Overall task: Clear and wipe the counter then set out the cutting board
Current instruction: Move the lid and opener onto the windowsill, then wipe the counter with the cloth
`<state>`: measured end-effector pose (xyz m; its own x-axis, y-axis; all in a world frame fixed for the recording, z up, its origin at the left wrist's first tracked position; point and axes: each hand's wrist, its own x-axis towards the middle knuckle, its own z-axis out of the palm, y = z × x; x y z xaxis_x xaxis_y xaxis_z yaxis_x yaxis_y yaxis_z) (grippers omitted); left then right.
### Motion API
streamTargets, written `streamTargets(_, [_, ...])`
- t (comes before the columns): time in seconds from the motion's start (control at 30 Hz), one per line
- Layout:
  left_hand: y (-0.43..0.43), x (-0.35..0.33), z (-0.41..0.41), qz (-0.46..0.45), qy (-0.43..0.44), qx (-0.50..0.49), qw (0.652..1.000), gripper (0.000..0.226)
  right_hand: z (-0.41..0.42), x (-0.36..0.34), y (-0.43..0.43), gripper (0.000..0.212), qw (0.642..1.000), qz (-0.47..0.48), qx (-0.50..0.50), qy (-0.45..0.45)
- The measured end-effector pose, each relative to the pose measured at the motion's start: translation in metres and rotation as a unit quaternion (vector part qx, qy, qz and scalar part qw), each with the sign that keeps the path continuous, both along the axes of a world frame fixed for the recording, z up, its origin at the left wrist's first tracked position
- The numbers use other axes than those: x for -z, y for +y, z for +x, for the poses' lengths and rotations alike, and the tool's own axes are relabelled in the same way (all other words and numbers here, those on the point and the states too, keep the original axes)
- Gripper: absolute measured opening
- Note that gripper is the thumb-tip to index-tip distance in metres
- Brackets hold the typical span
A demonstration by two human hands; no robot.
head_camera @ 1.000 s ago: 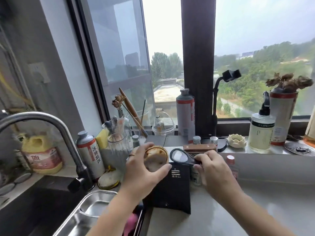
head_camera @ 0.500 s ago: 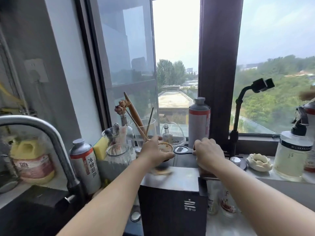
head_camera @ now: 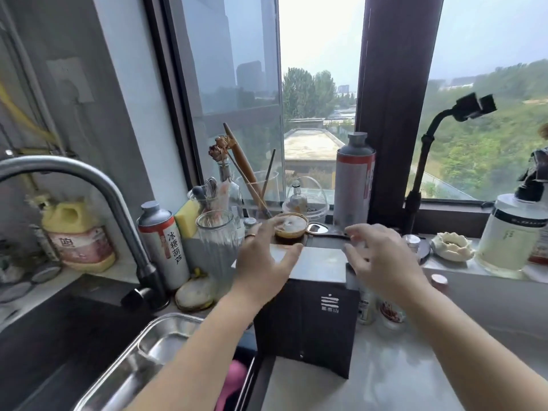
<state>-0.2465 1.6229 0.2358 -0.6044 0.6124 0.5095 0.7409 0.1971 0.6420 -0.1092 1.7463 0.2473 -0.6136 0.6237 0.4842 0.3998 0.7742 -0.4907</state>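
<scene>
A small brown glass jar point(head_camera: 290, 229) with a pale lid stands on the windowsill behind a black box point(head_camera: 308, 321) that sits on the grey counter point(head_camera: 385, 381). My left hand point(head_camera: 264, 262) hovers just in front of the jar, fingers spread, holding nothing. My right hand point(head_camera: 382, 259) hangs over the box's right top corner, fingers apart and blurred, also holding nothing. A small round metal lid or mirror point(head_camera: 318, 228) lies on the sill right of the jar. No cutting board is in view.
The sill is crowded: a tall grey can point(head_camera: 354, 185), a ribbed glass jar point(head_camera: 218, 247), a red-labelled can point(head_camera: 164, 247), a yellow sponge point(head_camera: 186, 218), a pump bottle point(head_camera: 516, 232), a white lotus dish point(head_camera: 452, 246). Tap point(head_camera: 89, 185) and sink with a steel tray point(head_camera: 154, 351) lie at left.
My left hand set the brown jar on the sill and let go; my right hand put down the round item it held. Both hands have drawn back, open.
</scene>
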Motion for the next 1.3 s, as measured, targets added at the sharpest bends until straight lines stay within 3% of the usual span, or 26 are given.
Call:
streamTargets(0.1, [-0.064,0.042,0.034,0.018,-0.046,-0.024,0.998,0.039,0.043,0.046,-0.064,0.024,0.995,-0.063,-0.059,0.042])
streamTargets(0.27, [-0.18,0.126,0.092,-0.08,-0.225,-0.11,0.965,0.032,0.082,0.136,-0.167,0.027,0.948,-0.241,-0.178,-0.105])
streamTargets(0.4, [-0.273,0.143,0.129,-0.087,-0.312,-0.189,0.927,0.031,0.096,0.161,-0.21,0.026,0.915,-0.271,-0.265,-0.138])
streamTargets(0.6, [-0.377,0.123,0.158,-0.048,-0.303,-0.355,0.883,0.029,0.078,0.151,-0.239,0.024,0.911,-0.239,-0.312,-0.125])
streamTargets(0.8, [-0.421,0.125,0.153,0.047,-0.331,-0.399,0.854,0.038,0.056,0.139,-0.3,0.028,0.889,-0.227,-0.379,-0.118])
streamTargets(1.03, [-0.481,0.129,0.079,0.094,-0.327,-0.374,0.863,0.043,-0.012,0.127,-0.378,0.037,0.901,-0.197,-0.367,-0.117])
streamTargets(1.3, [-0.586,0.136,-0.061,0.058,-0.299,-0.32,0.897,0.045,-0.153,0.128,-0.511,0.045,0.912,-0.211,-0.329,-0.123])
